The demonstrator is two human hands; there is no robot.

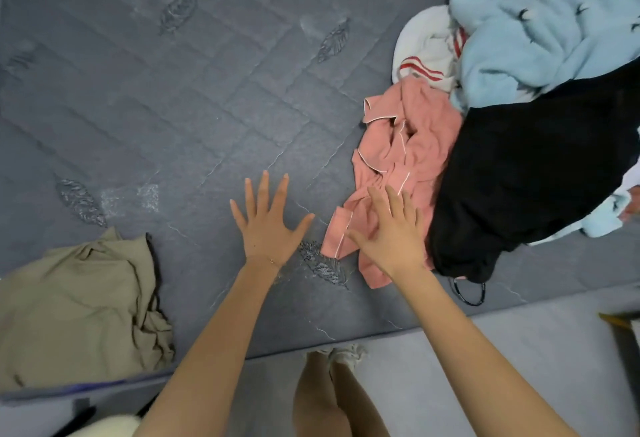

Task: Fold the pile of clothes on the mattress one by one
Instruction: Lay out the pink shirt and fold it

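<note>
Selecting the next garment: right hand [391, 232], grip spread, lies over the pink shirt [408, 159] at the edge of the pile [536, 166]. Left hand [266, 225] is spread beside the shirt, above the mattress [173, 90]. Next move, as judged: pinch the shirt and draw it clear.

Bare grey mattress [173, 90], far-left corner through the middle to the near edge: open passage. Obstacles: khaki garment [76, 308] at the near-left corner; pile of clothes [536, 159] along the right edge, its pink pajama top [408, 145] reaching farthest inward.

Both hands spread flat: left hand [266, 225] over grey mattress [173, 90], right hand [391, 232] over pink garment [408, 145].
</note>
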